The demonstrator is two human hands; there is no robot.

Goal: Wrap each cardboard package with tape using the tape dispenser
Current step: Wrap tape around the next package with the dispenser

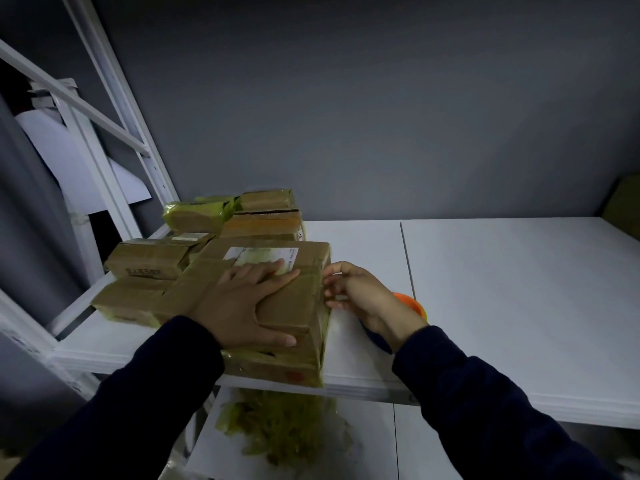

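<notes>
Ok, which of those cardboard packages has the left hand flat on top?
The largest package, at the shelf's front edge, with a white label. The left hand lies flat on it; the smaller packages sit behind and left.

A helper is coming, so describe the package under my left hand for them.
On the white shelf, look at the cardboard pile at its left end. The package is the largest, nearest the front edge; only it has a big white label on top, touched by the left hand.
</notes>
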